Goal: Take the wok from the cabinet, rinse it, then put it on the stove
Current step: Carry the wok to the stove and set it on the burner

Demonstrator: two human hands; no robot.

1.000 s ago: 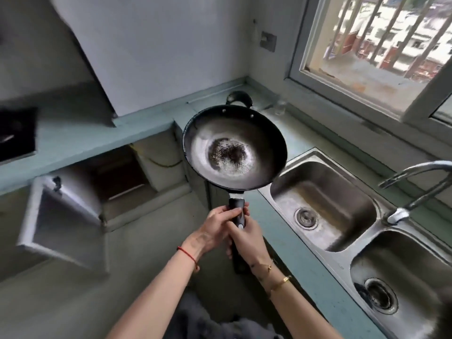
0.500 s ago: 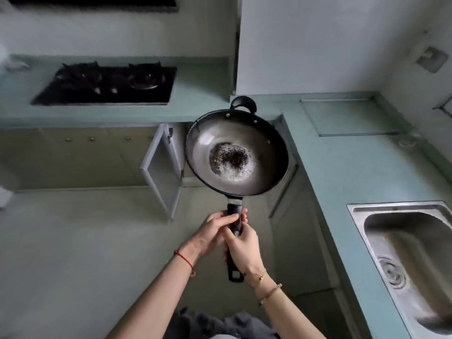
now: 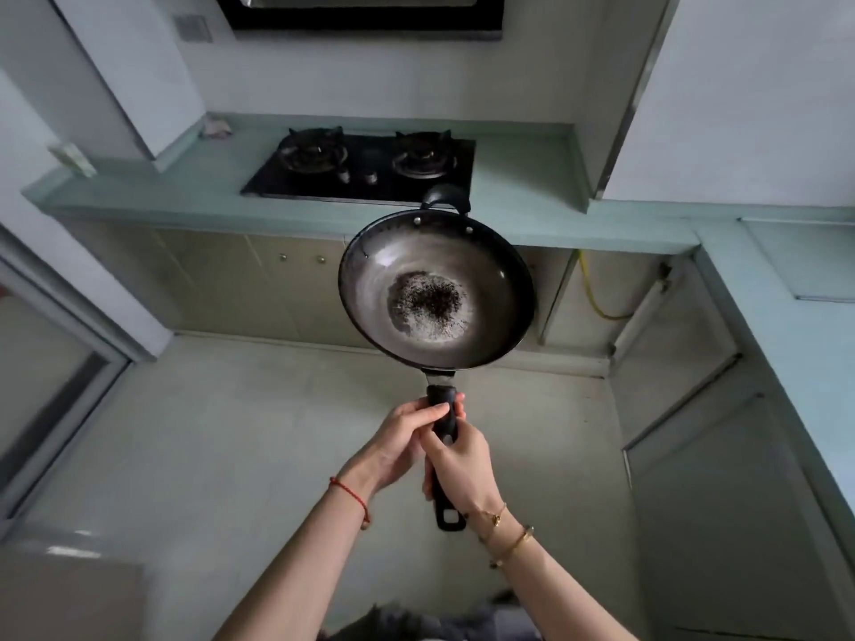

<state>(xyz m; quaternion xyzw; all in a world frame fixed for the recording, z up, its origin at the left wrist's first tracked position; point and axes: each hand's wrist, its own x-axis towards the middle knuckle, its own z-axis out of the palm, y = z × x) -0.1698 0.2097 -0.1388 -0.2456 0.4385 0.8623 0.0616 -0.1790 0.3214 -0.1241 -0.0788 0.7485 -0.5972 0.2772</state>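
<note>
Round black metal wok (image 3: 435, 293) held aloft at 12 o'clock of both grips, left grip (image 3: 398, 441) and right grip (image 3: 462, 464) curled round its long handle (image 3: 442, 397), black gas stove (image 3: 365, 166) beyond at 12 o'clock.

Wok (image 3: 435, 289), earlier by the sink, now before the stove (image 3: 361, 166).

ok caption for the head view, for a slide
Left hand and right hand grip the wok by its long handle, mid-air before the two-burner gas stove.
</note>
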